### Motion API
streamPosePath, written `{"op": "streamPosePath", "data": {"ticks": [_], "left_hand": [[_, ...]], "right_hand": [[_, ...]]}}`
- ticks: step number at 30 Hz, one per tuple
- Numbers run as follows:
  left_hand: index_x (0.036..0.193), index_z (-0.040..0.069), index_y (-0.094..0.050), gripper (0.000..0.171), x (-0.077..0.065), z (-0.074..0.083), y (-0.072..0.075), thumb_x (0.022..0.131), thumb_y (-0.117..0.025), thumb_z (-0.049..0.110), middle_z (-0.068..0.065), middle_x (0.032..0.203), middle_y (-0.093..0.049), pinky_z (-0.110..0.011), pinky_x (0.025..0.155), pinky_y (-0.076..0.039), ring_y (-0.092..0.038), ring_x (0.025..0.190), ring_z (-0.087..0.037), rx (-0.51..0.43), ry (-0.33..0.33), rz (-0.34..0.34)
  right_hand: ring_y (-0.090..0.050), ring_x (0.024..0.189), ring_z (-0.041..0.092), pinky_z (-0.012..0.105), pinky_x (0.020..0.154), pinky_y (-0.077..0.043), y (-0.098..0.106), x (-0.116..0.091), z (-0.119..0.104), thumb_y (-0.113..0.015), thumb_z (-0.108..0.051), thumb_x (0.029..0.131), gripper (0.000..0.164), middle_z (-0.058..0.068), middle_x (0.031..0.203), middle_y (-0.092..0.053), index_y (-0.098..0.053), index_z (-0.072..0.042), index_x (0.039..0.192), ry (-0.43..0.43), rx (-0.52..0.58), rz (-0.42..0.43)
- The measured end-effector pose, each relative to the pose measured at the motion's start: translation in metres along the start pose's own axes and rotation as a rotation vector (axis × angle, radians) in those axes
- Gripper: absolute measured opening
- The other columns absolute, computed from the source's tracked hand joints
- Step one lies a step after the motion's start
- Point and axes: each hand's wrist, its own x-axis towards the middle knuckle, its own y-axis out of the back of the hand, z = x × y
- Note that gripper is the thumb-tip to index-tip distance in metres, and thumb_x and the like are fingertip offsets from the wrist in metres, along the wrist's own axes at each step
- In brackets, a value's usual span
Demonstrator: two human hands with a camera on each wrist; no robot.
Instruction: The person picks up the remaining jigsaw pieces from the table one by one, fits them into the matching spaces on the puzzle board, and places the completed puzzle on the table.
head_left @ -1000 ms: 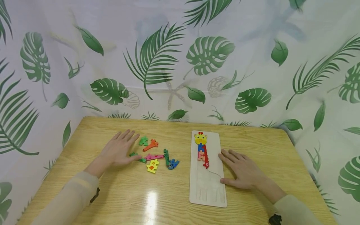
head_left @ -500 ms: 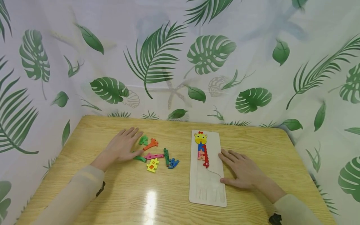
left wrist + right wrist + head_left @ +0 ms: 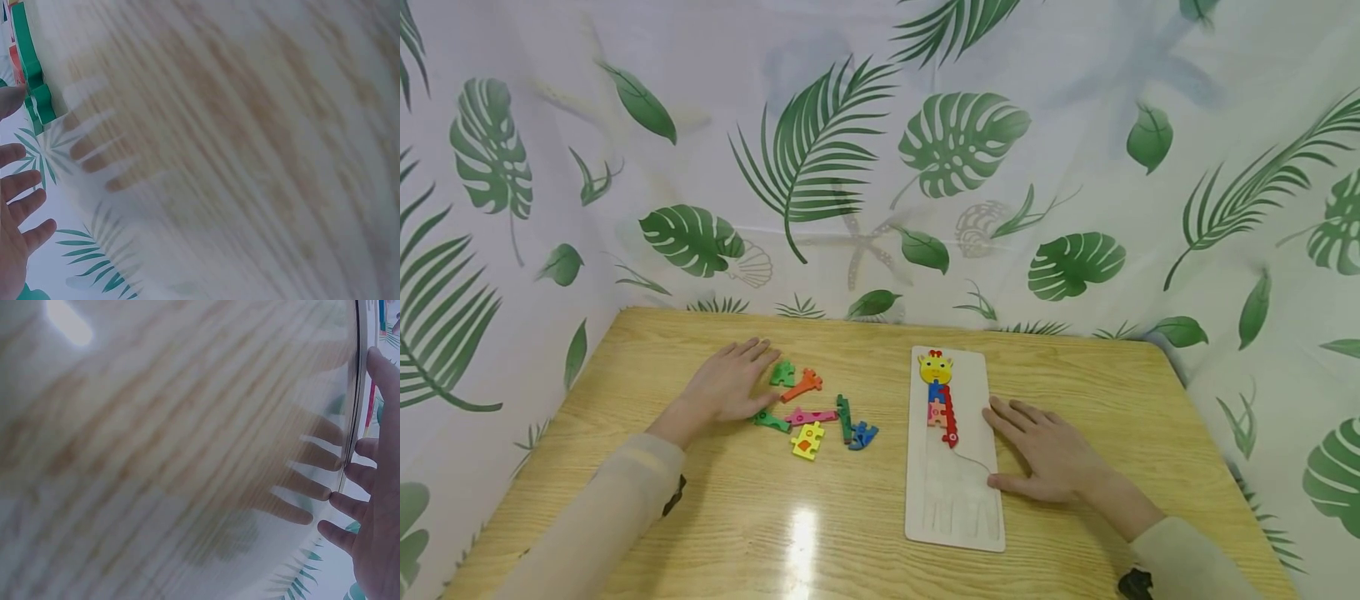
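Note:
My left hand [image 3: 726, 387] is spread with straight fingers beside the loose puzzle pieces, and its thumb reaches the end of a green piece [image 3: 772, 421]. That green piece [image 3: 39, 87] also shows by the thumb in the left wrist view. On the other side, my right hand [image 3: 1048, 454] lies with fingers extended, its fingertips and thumb at the right edge of a pale puzzle board [image 3: 951, 521]. In the board sit a yellow giraffe head [image 3: 936, 370], a blue piece [image 3: 935, 393], a salmon piece [image 3: 936, 415] and a red scalloped strip [image 3: 949, 412].
Near the left hand lie a light green piece [image 3: 782, 373], an orange one [image 3: 803, 386], a pink one [image 3: 812, 417], a yellow one [image 3: 807, 442], a dark green one [image 3: 844, 419] and a blue one [image 3: 863, 437]. A leaf-patterned cloth [image 3: 850, 167] hangs behind the wooden table [image 3: 730, 517].
My left hand has shifted slightly right and away from me. Its thumb has drawn back, so more of the green piece shows. The right hand has stayed at the board's edge.

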Motion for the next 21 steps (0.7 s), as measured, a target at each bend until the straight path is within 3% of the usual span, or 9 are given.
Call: {"op": "streamPosePath", "data": {"ticks": [21], "left_hand": [[0.150, 0.002, -0.055, 0.064, 0.0087, -0.0019, -0.0038, 0.103, -0.060, 0.046, -0.025, 0.158, -0.053, -0.055, 0.124, -0.039, -0.048, 0.149, -0.044, -0.039, -0.018, -0.013]], "right_hand": [[-0.045, 0.152, 0.041, 0.064, 0.119, -0.041, 0.0017, 0.0001, -0.0004, -0.051, -0.084, 0.091, 0.100, 0.008, 0.172, -0.037, -0.038, -0.018, 0.165, -0.008, 0.012, -0.011]]}}
